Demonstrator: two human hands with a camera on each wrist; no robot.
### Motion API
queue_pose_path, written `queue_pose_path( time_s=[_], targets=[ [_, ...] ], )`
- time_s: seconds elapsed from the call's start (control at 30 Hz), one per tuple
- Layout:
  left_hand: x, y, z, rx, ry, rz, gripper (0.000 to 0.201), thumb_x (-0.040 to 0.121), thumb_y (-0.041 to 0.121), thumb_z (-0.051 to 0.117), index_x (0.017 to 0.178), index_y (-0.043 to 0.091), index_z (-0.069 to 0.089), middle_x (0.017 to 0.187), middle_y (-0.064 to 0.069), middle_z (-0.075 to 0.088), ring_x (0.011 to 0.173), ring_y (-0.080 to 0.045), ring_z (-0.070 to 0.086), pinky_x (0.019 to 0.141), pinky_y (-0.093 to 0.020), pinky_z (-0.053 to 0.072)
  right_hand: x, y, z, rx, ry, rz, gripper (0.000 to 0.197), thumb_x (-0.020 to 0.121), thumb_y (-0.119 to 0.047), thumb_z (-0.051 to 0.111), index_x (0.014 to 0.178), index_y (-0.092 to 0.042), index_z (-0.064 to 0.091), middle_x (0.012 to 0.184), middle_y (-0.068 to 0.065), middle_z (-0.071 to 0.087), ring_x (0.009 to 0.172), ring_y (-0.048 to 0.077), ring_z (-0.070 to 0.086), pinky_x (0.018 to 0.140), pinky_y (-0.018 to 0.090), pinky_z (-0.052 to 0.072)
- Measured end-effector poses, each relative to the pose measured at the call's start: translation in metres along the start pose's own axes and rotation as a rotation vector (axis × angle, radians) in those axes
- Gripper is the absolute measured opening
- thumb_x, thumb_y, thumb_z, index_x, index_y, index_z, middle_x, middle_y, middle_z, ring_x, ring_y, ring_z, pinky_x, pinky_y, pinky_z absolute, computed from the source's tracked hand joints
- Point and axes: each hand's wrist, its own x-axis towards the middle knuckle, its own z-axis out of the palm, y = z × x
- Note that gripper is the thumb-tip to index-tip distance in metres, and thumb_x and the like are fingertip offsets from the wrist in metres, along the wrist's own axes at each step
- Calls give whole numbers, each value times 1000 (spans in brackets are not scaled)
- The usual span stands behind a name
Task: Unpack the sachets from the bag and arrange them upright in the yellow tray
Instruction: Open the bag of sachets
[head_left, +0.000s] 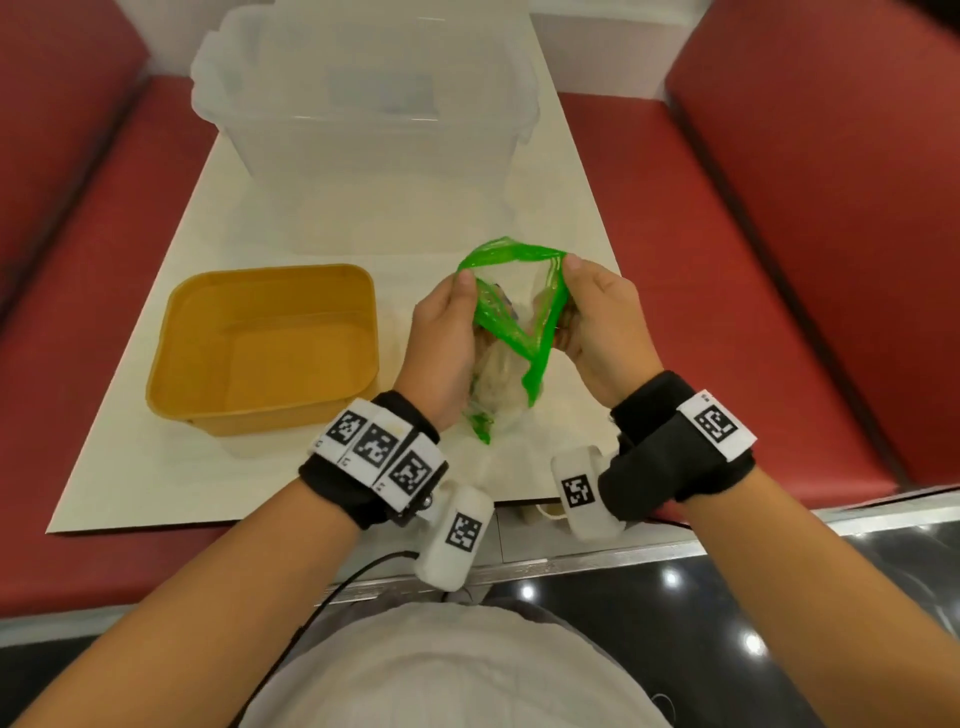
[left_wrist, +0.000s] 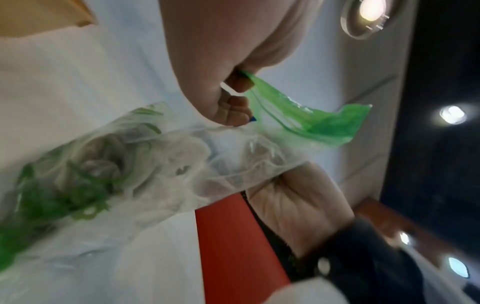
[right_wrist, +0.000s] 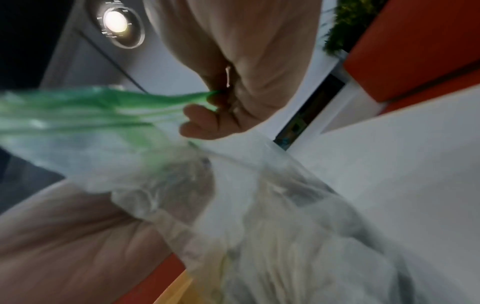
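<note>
Both hands pinch the bag's green rim.
Left hand (head_left: 441, 338) and right hand (head_left: 602, 322) hold bag (head_left: 511, 332) open beside yellow tray (head_left: 171, 364).

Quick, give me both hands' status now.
Left hand: fingers pinching the bag's green rim.
Right hand: pinching the opposite rim, mouth pulled open.

No words, brands or numbers can be read anywhere (the wristbands (head_left: 376, 451) carry only black-and-white square marker codes).
</note>
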Motion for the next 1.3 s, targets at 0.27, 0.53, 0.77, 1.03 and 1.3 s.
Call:
queue_pose_path(
  time_s=[0.27, 0.53, 0.77, 1.03, 1.3],
  targets=[
    [0, 14, -10, -716, -55, -427, 29, 103, 19, 38, 94, 1, 58, 70, -7, 69, 58, -15, 69, 57, -26, 59, -4, -6, -9, 609, 23, 264, 29, 103, -12, 32, 95, -3, 58, 71, 6, 70, 71, 15, 68, 83, 29, 55],
    [-7, 20, -29, -395, -247, -508, 52, 91, 32, 51, 127, -4, 55, 124, -19, 64, 102, -31, 66, 86, -41, 56, 1, -17, -26, 764, 16, 523, 24, 69, 12, 37, 79, -6, 48, 55, -5, 35, 33, 6, 33, 36, 12, 37],
    [-7, 20, -19, 956, -185, 187, 17, 88, 36, 67, 100, 24, 66, 90, -2, 67, 79, -17, 63, 72, -35, 54, 0, -19, -12, 201, -161, 498, 31, 101, -15, 36, 71, -15, 44, 46, -8, 31, 31, 1, 20, 33, 12, 17],
    [-6, 16, -14, 119, -101, -212, 25, 100, 11, 49, 81, 2, 61, 64, -4, 61, 56, -16, 55, 60, -26, 51, -27, -4, -32, -805, -53, -79, 38, 73, -18, 80, 105, -13, 61, 82, -4, 57, 69, 11, 53, 61, 23, 41],
    [-13, 23, -28, -429, -196, -670, 24, 96, 14, 39, 82, 8, 58, 67, -2, 59, 62, -15, 57, 71, -23, 40, -40, 8, -58, 45, 180, 174, 14, 89, -3, 62, 75, -3, 58, 77, 15, 60, 64, 18, 62, 57, 24, 56]
  ],
)
